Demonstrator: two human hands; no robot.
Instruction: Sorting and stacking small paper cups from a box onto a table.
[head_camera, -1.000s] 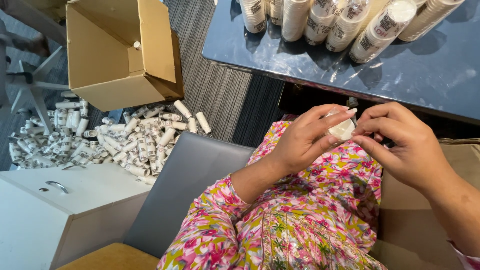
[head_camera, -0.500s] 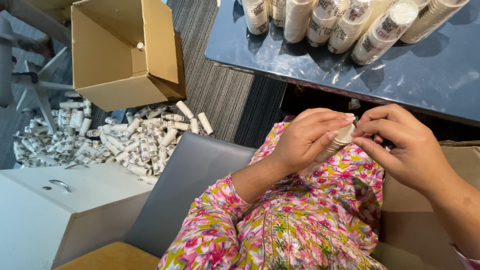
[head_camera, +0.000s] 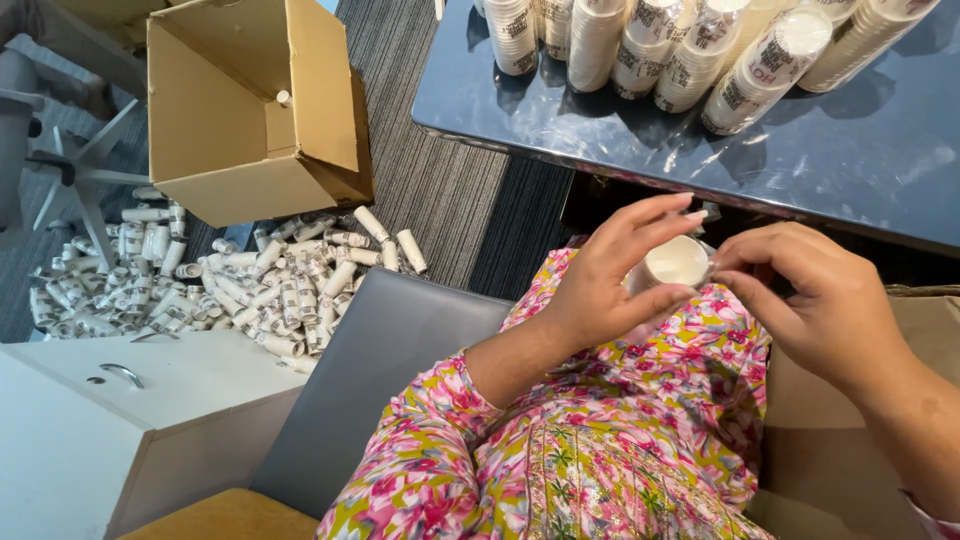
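Head view is showing us holding a small white cup (head_camera: 676, 263) between both hands, just above our lap and below the near edge of the dark surface (head_camera: 860, 165). Our left hand (head_camera: 610, 285) is curling around the cup, thumb under it and fingers fanned over its top, so we are cradling rather than squeezing. Our right hand (head_camera: 815, 300) is pinching at the cup's rim with thumb and fingertips drawn close together; whether it is gripping the rim itself or something thin on it, we cannot tell.

We are judging the cup to be very light and thin-walled, likely paper, so it is going to crush or dent if we are pressing its side hard. The rolled rim is looking like the stiffest part and the safest place to take hold, with the base as a second support. Its smooth surface may be a little slippery.

On the surface beyond the cup, stacked cups (head_camera: 700, 50) are lying in long sleeves, nested one in another, side by side.

Left of the cup, on the floor, an open cardboard box (head_camera: 250, 110) is sitting tilted; it is looking nearly empty, with one small pale roll showing inside. Just below the box, a heap of small rolls (head_camera: 230, 280) is spreading over the carpet. A white cabinet (head_camera: 120, 420) is standing nearer us, below that heap.
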